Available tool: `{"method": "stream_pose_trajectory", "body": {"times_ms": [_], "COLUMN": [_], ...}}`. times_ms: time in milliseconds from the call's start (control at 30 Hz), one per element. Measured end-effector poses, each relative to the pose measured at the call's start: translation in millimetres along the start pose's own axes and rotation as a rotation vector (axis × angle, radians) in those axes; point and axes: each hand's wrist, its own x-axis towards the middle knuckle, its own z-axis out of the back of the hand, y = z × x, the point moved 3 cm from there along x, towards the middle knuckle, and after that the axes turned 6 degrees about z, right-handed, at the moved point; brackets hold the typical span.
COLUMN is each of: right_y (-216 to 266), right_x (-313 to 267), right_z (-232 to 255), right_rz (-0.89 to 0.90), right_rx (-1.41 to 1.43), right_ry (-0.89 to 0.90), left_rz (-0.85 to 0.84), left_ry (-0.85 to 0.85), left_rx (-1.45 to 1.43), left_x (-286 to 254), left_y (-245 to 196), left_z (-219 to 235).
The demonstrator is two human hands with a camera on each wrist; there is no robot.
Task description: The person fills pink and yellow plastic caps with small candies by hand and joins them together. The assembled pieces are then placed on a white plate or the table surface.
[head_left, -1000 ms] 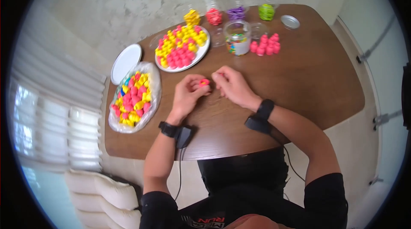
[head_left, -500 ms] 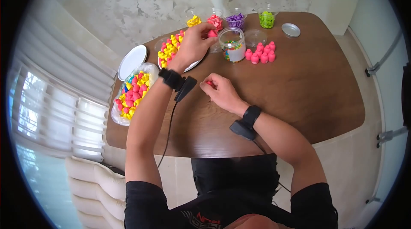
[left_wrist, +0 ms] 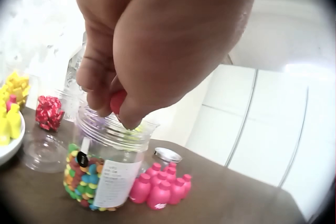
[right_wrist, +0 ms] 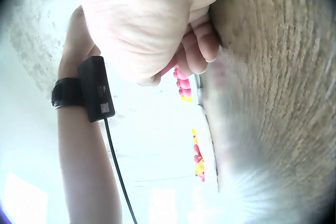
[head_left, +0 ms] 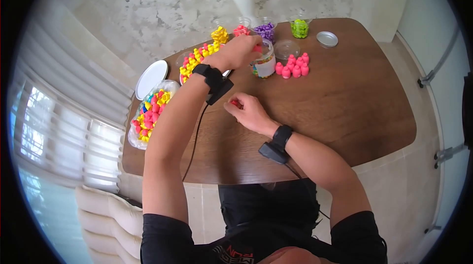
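My left hand (head_left: 235,53) reaches over the mouth of a clear jar (head_left: 266,66) and pinches a small pink piece (left_wrist: 118,101). Colourful round candies (left_wrist: 84,182) fill the lower part of that jar, which bears a white label. In the left wrist view the fingertips overlap the jar's rim, and they cover most of the piece. Lower down, close over the table, my right hand (head_left: 252,114) holds another small reddish-pink piece (head_left: 236,103) between curled fingers, mostly hidden. Beside the jar, several pink bottle-shaped pieces (head_left: 296,70) stand upright in a group.
A plate with yellow and pink bottle-shaped pieces (head_left: 194,62) lies behind the left forearm. Left of it are a plastic bag of mixed pieces (head_left: 148,118) and a white lid (head_left: 151,79). Cups of purple (head_left: 264,29) and green wrapped items (head_left: 299,28) line the far edge, near a silver lid (head_left: 327,39).
From beside the right hand, my left hand has moved forward and slightly right to the jar, carrying its pink piece. The right hand has shifted a little towards me and left, still holding its piece.
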Motion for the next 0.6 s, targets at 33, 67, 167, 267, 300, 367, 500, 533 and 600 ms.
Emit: {"method": "stream_pose_trajectory", "body": {"times_ms": [33,67,167,267,300,367,500,533,600], "right_y": [0,1,1,1,2,-1,-4,-2,0], "right_x": [0,0,0,0,0,0,1,0,-1], "right_z": [0,0,0,1,1,1,-2,-2,-1], "right_rz": [-0.003,-0.006,-0.021,-0.025,-0.008,0.027,0.068,0.062,0.034], "right_rx": [-0.005,-0.010,-0.016,-0.030,-0.031,-0.034,-0.045,-0.042,-0.039], "right_ry": [0.005,0.010,0.005,0.010,0.008,0.004,0.001,0.007,0.017], "left_rz": [0.016,0.032,0.145,0.133,0.140,0.155,0.164,0.172,0.176], "left_ry": [0.029,0.059,0.073,0.031,0.028,0.021,0.059,0.072,0.078], "left_rx": [-0.023,-0.047,-0.215,-0.269,-0.267,-0.261,-0.298,-0.316,-0.348], "left_x": [0,0,-5,-9,-11,-19,-39,-46,-58], "left_y": [0,0,6,10,11,7,7,4,1], "left_z": [-1,-3,-9,-12,-14,-11,-11,-8,-6]}}
